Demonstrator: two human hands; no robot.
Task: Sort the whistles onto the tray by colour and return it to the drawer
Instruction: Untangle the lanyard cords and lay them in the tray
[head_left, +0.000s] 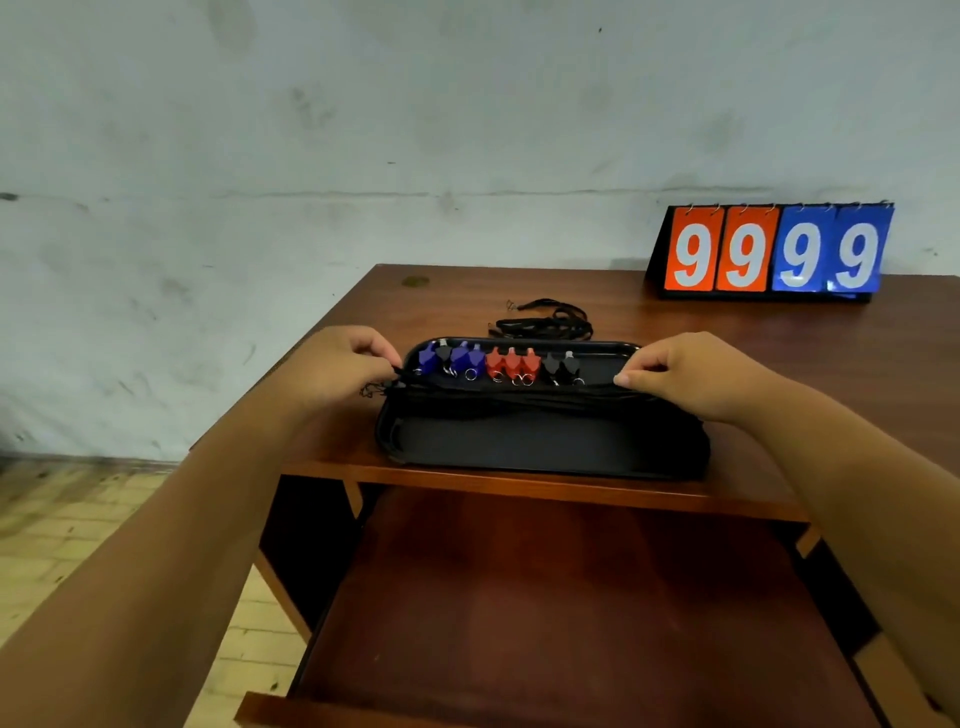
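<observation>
Pulled-out brown wooden drawer (571, 597) sits open nearest; on the brown wooden desk (779, 338) above, left hand (343, 364) and right hand (691, 371) each pinch an end of the black rectangular tray (540, 470), which holds blue plastic whistles (460, 358), red whistles (511, 361) and black whistles (561, 366) in a row.

Wood, plastic, metal
Desk (779, 353) glossy brown wood; tray (519, 441) matt black; whistles (511, 361) smooth plastic, metal rings (470, 374).

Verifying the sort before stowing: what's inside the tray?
In the tray, far side: three blue whistles with a dark whistle among them, three red whistles, two black whistles. Across the middle, black cords, pinched by the left hand and right hand, which hide the far corners.
</observation>
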